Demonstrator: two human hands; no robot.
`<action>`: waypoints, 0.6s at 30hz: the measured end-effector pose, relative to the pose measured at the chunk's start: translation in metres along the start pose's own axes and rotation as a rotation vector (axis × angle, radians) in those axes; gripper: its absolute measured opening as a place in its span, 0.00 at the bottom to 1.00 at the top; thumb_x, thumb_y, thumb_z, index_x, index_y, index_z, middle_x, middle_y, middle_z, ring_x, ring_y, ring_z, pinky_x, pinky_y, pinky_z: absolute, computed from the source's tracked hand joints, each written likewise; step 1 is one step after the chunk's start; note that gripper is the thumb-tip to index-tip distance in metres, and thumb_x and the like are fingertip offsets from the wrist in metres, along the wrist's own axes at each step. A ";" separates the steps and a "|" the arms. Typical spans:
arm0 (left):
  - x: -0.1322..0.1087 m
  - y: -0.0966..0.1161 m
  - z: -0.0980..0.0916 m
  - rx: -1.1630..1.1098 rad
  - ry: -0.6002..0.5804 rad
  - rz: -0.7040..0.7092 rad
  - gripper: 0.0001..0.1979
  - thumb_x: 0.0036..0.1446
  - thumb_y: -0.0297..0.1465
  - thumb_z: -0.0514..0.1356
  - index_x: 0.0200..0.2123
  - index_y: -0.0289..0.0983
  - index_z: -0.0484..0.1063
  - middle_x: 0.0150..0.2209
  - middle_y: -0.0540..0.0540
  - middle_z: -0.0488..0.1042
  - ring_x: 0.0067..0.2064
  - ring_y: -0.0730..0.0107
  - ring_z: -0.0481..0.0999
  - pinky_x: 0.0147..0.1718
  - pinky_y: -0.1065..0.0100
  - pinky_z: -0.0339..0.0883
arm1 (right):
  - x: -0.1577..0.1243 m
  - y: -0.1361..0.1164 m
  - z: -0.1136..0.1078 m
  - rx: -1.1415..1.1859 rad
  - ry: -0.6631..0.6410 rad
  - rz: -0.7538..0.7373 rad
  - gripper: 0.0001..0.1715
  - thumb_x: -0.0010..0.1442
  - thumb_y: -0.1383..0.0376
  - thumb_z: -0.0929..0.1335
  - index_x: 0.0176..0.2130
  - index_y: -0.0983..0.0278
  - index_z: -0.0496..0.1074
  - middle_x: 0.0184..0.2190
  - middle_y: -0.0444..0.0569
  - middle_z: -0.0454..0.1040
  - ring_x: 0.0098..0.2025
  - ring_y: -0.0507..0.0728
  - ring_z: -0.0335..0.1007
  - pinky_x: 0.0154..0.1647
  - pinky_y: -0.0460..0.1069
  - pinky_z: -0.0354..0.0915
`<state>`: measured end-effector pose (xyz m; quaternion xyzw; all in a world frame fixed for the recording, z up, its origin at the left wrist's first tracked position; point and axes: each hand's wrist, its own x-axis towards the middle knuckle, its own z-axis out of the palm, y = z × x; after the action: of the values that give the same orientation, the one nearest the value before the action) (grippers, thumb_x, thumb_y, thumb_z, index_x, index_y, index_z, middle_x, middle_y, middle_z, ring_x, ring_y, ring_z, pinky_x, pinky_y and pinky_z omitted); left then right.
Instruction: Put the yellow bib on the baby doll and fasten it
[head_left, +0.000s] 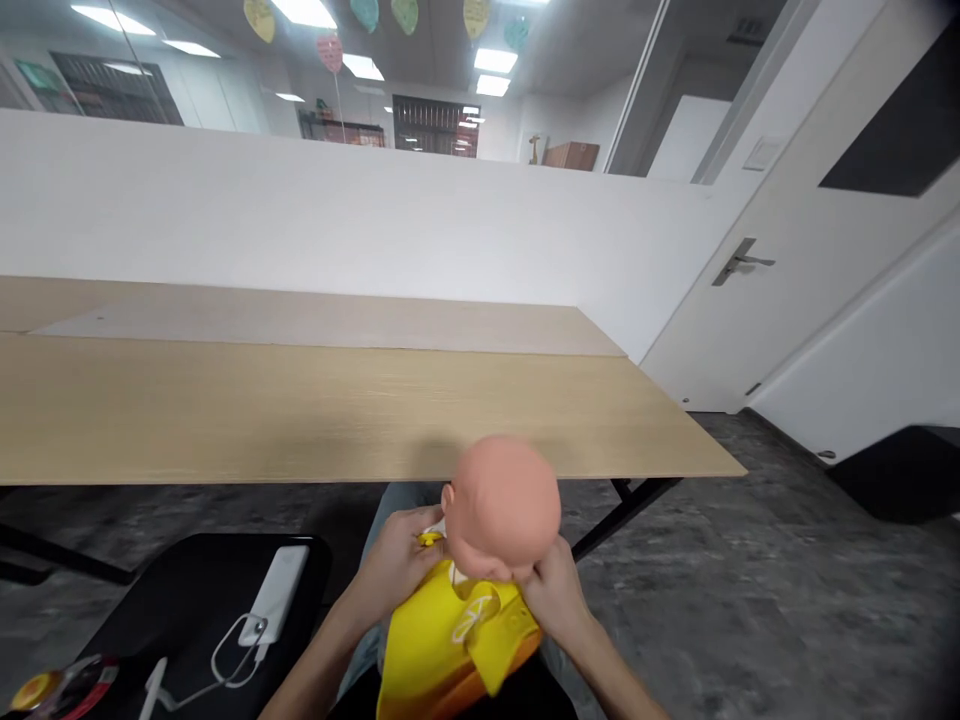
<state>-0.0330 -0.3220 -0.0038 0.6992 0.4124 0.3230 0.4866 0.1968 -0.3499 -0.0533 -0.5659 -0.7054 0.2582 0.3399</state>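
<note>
Fingers [417, 533] of the left hand [388, 566] pinch a small yellow tab [430, 539] beside a peach-coloured rubber doll's head [506, 500], while the right hand [553, 592] grasps it under the chin, holding it above the person's lap. Below hangs a limp, bright yellow cloth garment [442, 640]. The head looks light, smooth and possibly slippery, so the chin seems the surest hold; the cloth will drape softly.

the left hand [391, 565] and the right hand [553, 592] are on either side of the doll's head [504, 508], fingers curled in close under its lower edge. the left forearm [315, 662] and right forearm [609, 668] angle up toward it from below, wrists gently bent.
</note>
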 end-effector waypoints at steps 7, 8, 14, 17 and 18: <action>0.031 0.038 -0.028 0.039 0.119 -0.061 0.18 0.59 0.42 0.57 0.41 0.35 0.77 0.33 0.46 0.81 0.38 0.58 0.77 0.34 0.68 0.68 | 0.064 -0.045 -0.028 -0.136 0.137 -0.016 0.21 0.65 0.55 0.59 0.31 0.66 0.70 0.28 0.54 0.75 0.30 0.58 0.71 0.29 0.47 0.52; 0.037 0.044 -0.033 0.067 0.141 -0.059 0.18 0.58 0.43 0.57 0.39 0.35 0.77 0.32 0.46 0.80 0.36 0.59 0.77 0.33 0.69 0.67 | 0.074 -0.052 -0.034 -0.196 0.128 -0.014 0.21 0.65 0.55 0.59 0.32 0.66 0.70 0.28 0.55 0.75 0.30 0.58 0.71 0.28 0.47 0.50; 0.076 0.079 -0.057 0.332 0.280 0.017 0.19 0.59 0.43 0.54 0.30 0.35 0.75 0.26 0.48 0.77 0.29 0.65 0.72 0.29 0.70 0.61 | 0.131 -0.090 -0.069 -0.500 0.087 -0.065 0.21 0.68 0.57 0.58 0.40 0.66 0.74 0.34 0.57 0.77 0.33 0.58 0.73 0.29 0.47 0.49; 0.102 0.086 -0.067 0.357 0.281 0.040 0.19 0.58 0.44 0.53 0.30 0.35 0.75 0.27 0.47 0.77 0.29 0.65 0.72 0.28 0.70 0.59 | 0.159 -0.099 -0.082 -0.593 0.090 -0.054 0.22 0.69 0.57 0.57 0.43 0.66 0.74 0.35 0.57 0.78 0.34 0.58 0.73 0.30 0.47 0.51; 0.112 0.085 -0.070 0.363 0.279 0.045 0.19 0.58 0.44 0.54 0.30 0.35 0.75 0.27 0.47 0.77 0.29 0.65 0.72 0.28 0.70 0.58 | 0.168 -0.099 -0.085 -0.618 0.088 -0.043 0.22 0.69 0.57 0.57 0.44 0.66 0.74 0.35 0.57 0.77 0.34 0.58 0.73 0.31 0.47 0.51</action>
<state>-0.0201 -0.2087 0.1048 0.7330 0.5112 0.3478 0.2836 0.1787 -0.2104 0.1061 -0.6379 -0.7469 -0.0006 0.1875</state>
